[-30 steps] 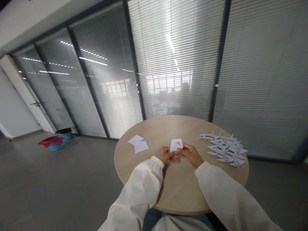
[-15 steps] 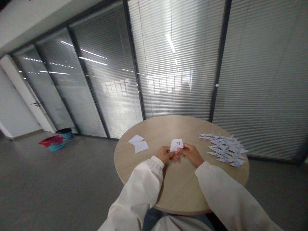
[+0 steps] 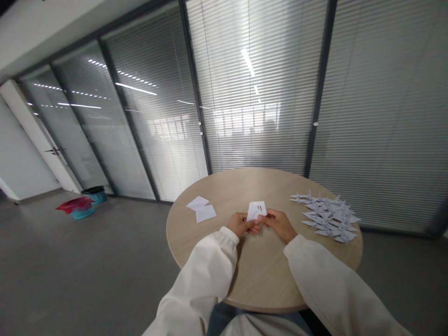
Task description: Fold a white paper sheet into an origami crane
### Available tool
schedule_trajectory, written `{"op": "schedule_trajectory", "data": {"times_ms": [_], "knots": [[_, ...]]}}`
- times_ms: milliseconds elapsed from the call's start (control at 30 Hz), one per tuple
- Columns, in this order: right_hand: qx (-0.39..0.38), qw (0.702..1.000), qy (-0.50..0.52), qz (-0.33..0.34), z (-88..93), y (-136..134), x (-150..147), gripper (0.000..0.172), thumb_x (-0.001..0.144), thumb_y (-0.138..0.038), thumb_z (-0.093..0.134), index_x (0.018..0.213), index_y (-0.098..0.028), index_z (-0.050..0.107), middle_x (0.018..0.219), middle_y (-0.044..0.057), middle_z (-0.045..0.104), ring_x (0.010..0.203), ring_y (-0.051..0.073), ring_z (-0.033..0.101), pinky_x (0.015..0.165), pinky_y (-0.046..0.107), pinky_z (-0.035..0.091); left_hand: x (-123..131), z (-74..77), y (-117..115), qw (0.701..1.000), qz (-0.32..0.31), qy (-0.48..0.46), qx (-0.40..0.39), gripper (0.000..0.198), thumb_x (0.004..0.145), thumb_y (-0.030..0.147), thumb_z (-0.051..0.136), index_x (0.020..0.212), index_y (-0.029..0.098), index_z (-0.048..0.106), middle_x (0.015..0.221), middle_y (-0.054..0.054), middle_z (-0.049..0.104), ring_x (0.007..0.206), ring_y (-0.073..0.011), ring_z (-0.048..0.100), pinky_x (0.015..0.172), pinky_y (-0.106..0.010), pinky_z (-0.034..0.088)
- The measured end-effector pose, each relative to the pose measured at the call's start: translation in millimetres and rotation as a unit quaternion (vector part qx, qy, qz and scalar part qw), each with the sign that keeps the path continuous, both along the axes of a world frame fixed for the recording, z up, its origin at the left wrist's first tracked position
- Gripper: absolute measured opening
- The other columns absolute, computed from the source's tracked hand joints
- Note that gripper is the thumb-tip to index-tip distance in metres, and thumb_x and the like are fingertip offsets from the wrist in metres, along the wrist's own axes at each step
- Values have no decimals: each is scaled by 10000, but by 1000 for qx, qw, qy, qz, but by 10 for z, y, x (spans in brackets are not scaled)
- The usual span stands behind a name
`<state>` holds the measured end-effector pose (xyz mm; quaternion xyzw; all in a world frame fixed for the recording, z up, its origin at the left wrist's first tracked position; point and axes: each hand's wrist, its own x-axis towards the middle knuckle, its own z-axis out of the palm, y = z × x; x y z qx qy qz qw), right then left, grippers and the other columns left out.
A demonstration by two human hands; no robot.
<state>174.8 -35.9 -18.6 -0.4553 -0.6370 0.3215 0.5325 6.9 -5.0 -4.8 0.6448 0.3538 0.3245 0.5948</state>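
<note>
**Left side of the room.** A white door [image 3: 42, 144] with a dark lever handle [image 3: 54, 150] is standing in the far wall. A grey floor [image 3: 87, 266] is stretching across the foreground. A teal basket [image 3: 82, 213] is standing on it with a red cloth or bag [image 3: 75, 204] draped over its top, and a teal bin with a black rim [image 3: 95, 196] is standing just behind it, against the foot of a glass partition with slatted blinds [image 3: 157, 116].

**Round wood-finish worktop [image 3: 196, 247], left to right.** Two loose white paper sheets [image 3: 200, 209] are lying flat, overlapping slightly at a corner. The left hand [image 3: 241, 225], in a cream cuffed sleeve [image 3: 199, 280], is pinching the lower edge of a folded white paper [image 3: 256, 210] between its fingers. That paper is being held just above the middle of the worktop, with small dark marks on it too small to read. The right hand [image 3: 277, 225], in a matching sleeve [image 3: 332, 289], is gripping its right corner, close beside the left hand. Further right, near the rim, a heap of folded paper cranes [image 3: 327, 217] is lying in a loose overlapping cluster, well apart from the hands.
</note>
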Motion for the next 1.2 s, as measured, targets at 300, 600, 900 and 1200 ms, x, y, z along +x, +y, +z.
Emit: {"op": "schedule_trajectory", "data": {"times_ms": [300,600,900,1200], "knots": [[8,1000,-7,-5,-23,14,7,305,706,-413,611,760,-117,658,697,45,661,620,155,556,564,248,409,-3,9,-10,1000,-1,1,-5,492,518,461,759,773,54,651,660,-100,680,567,-163,641,539,-251,493],[-2,1000,-8,-3,3,-1,4,288,713,-394,601,781,-118,648,706,46,657,608,149,554,562,249,416,6,-8,9,1000,-13,0,-12,506,513,463,760,786,51,649,672,-112,682,579,-167,646,545,-246,493],[-13,1000,15,8,10,5,8,305,689,-434,619,672,-129,607,584,13,603,551,133,536,531,241,415,-6,52,-51,1000,-26,0,8,487,568,460,734,828,58,643,698,-111,684,593,-168,647,527,-236,486],[-30,999,39,-4,72,-22,-5,363,694,-493,596,740,-137,652,644,54,652,600,165,585,529,253,440,-4,84,-46,1000,1,-9,3,498,527,472,751,792,68,631,673,-95,675,568,-156,639,506,-225,483]]}}
